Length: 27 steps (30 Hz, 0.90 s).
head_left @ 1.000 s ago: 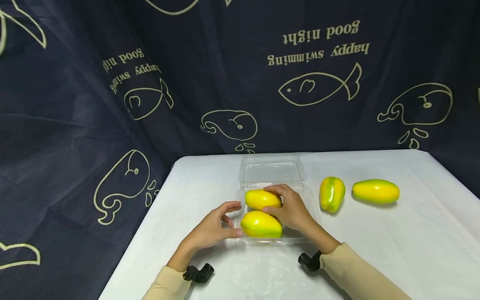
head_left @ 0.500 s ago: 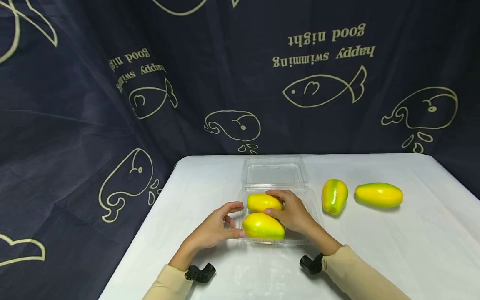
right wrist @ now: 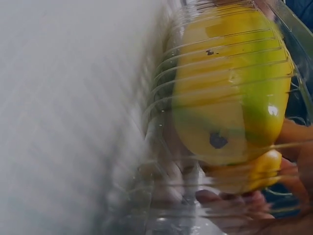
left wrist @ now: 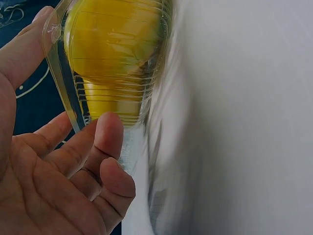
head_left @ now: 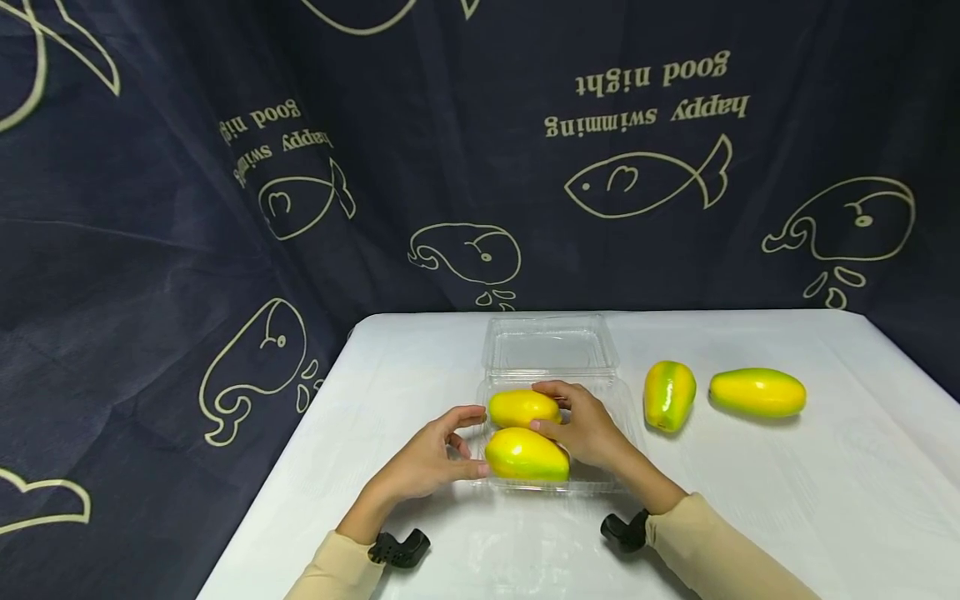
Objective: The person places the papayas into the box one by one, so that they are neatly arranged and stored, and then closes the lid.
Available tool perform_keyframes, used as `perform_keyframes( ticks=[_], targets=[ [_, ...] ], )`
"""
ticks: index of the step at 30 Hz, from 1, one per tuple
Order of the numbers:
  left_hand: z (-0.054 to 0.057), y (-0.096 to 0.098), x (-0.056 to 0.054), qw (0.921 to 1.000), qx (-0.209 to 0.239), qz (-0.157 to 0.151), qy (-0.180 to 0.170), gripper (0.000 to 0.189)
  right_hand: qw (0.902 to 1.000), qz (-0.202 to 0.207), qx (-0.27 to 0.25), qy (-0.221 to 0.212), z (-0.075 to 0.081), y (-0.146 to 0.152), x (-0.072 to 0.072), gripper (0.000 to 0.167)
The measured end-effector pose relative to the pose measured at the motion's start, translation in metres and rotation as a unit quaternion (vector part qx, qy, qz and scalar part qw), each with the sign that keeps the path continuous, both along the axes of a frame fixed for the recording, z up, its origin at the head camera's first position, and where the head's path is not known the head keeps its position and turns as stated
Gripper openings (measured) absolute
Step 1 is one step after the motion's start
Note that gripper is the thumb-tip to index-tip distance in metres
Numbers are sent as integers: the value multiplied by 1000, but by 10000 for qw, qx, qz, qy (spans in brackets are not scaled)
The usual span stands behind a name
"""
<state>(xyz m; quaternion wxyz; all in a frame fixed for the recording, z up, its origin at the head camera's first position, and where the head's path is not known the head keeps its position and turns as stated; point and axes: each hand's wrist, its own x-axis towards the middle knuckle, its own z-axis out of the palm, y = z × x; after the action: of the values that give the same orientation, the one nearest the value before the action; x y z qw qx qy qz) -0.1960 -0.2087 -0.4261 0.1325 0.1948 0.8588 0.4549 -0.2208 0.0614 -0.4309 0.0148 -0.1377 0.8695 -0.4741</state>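
Two yellow-green papayas lie crosswise in the base of a clear plastic clamshell container. My right hand grips the right end of the back papaya, thumb in front and fingers behind. Just in front rests the other papaya, which shows large through the ribbed wall in the right wrist view. At the container's left side, my left hand holds the rim with thumb and forefinger apart. In the left wrist view its thumb touches the rim, while the lower fingers bend beside the wall.
The container's lid is folded back on the white-covered table. To the right lie an upright-pointing papaya and a sideways one. A dark curtain with fish drawings hangs behind and at the left.
The back papaya has shifted slightly left inside the container, toward the left hand. Both hands stay nearly where they were; the head view has tilted a little.
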Motion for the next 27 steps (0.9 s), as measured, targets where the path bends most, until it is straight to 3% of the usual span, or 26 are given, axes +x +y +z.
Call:
perform_keyframes(
  ticks=[16,27],
  targets=[
    [-2,0,1,9999,-59,53,66,79,9995,-110,-282,-52,10,11,2,57],
    [-2,1,0,10000,-47,59,50,81,9990,-254,-333,150,18,24,5,54]
  ],
)
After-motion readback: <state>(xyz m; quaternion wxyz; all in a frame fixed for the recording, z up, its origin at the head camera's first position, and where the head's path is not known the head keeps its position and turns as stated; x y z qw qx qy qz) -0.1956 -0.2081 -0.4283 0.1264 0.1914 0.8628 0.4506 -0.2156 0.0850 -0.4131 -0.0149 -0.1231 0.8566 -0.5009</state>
